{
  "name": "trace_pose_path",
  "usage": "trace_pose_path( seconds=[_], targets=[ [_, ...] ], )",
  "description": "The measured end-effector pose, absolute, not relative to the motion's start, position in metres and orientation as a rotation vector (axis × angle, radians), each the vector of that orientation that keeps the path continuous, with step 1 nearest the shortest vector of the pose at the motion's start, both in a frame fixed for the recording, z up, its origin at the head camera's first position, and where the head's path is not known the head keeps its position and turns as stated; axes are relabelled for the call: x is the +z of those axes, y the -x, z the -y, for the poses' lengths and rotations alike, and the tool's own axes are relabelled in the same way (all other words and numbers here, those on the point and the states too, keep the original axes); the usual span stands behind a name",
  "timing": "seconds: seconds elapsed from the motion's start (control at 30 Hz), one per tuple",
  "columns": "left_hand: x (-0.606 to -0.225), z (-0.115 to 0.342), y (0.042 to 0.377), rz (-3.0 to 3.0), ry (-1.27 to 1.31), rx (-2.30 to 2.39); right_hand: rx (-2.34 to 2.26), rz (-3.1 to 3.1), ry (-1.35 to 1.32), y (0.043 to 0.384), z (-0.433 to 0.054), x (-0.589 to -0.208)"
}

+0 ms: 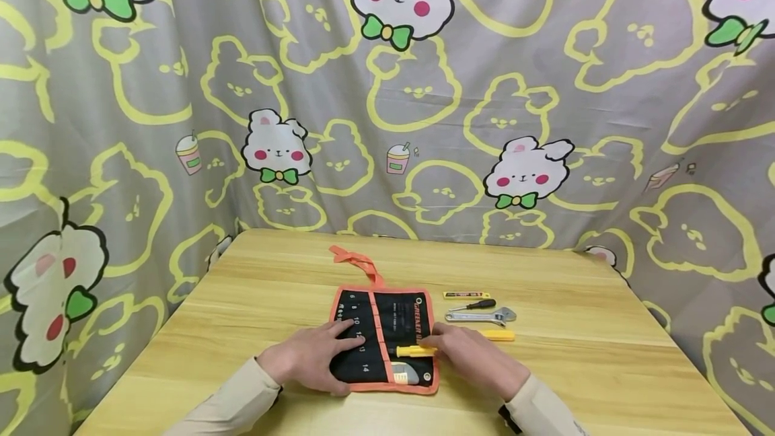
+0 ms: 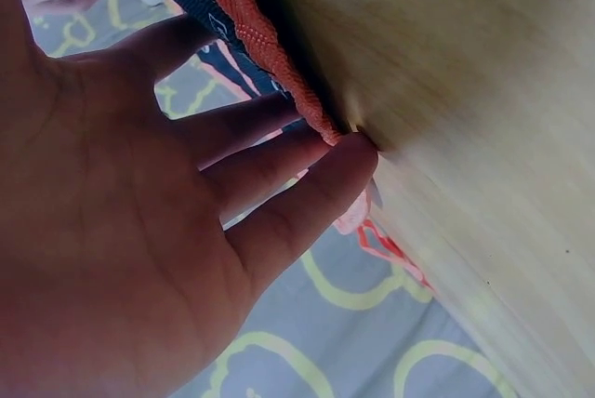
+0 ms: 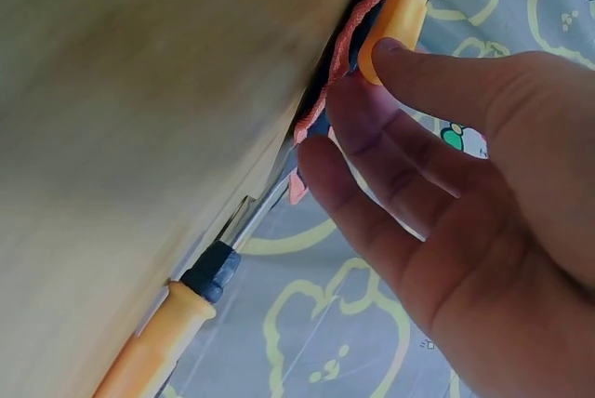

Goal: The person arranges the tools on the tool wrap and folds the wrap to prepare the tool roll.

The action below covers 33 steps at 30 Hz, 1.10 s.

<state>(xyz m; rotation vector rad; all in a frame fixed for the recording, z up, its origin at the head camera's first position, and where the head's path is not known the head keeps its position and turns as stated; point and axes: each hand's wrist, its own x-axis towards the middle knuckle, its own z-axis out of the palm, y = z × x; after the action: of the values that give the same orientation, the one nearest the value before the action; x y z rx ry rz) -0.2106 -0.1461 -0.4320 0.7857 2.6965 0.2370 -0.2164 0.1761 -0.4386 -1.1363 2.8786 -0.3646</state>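
A black tool pouch (image 1: 396, 315) with orange edging lies spread on the wooden table, size numbers printed down its left panel. My left hand (image 1: 311, 355) rests on that panel with fingers spread; in the left wrist view its fingertips lie at the orange edge. Between thumb and fingers my right hand (image 1: 475, 355) pinches the yellow handle (image 3: 400, 26) of a screwdriver (image 1: 414, 351). The screwdriver's dark collar points left at the pouch's orange middle strip, its shaft hidden there. Below it, a grey and pale yellow utility knife (image 1: 406, 374) sits partly tucked behind the strip.
Right of the pouch lie a small yellow packet (image 1: 466, 295), a black-handled screwdriver (image 1: 482, 304), an adjustable wrench (image 1: 484, 316) and another yellow-handled screwdriver (image 1: 499, 335). An orange tie (image 1: 360, 261) trails from the pouch's far edge. Patterned curtains (image 1: 418, 173) surround the table's back and sides.
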Motion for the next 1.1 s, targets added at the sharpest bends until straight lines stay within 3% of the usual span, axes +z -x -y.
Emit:
trace_pose_path(
  seconds=[1.1],
  targets=[
    [-0.431, 0.147, 0.21, -2.688, -0.799, 0.262, -0.252, -2.962, 1.18, 0.221, -0.165, -0.439]
  ],
)
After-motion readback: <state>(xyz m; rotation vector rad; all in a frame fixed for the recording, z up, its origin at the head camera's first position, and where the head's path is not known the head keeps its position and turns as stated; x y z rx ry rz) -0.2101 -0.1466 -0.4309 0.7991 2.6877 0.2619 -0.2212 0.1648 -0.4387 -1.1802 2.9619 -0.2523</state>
